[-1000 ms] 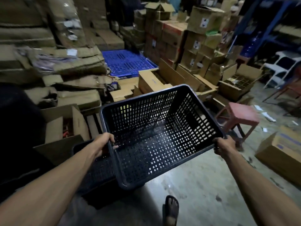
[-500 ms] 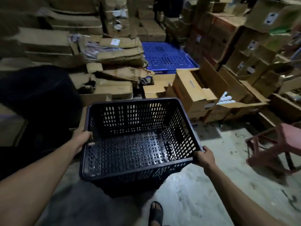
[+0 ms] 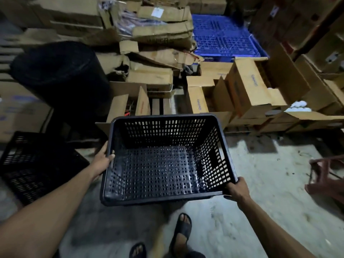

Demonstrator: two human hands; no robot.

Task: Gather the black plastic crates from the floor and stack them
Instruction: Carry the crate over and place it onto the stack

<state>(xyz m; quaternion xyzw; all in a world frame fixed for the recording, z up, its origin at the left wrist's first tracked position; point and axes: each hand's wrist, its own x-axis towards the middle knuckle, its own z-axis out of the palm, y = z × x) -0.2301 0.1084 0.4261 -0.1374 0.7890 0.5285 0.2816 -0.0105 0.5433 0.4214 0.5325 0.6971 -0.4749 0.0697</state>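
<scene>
I hold a black perforated plastic crate (image 3: 163, 164) upright in front of me, above the concrete floor. My left hand (image 3: 102, 161) grips its left rim. My right hand (image 3: 236, 189) grips its near right corner. The crate is empty inside. A second black crate (image 3: 35, 164) lies tilted on the floor at the left, apart from the held one. A tall dark stack of black mesh (image 3: 61, 75) stands behind it at the upper left; its details are too dark to tell.
Piled cardboard boxes (image 3: 247, 86) crowd the space just beyond the crate. A blue plastic pallet (image 3: 223, 36) lies further back. A red stool (image 3: 327, 175) stands at the right edge. My sandalled feet (image 3: 182, 229) are on the concrete floor (image 3: 270, 183).
The view has swung left and down. The held crate has levelled out and dropped lower in front of me. The second crate on the floor at the left has come into view.
</scene>
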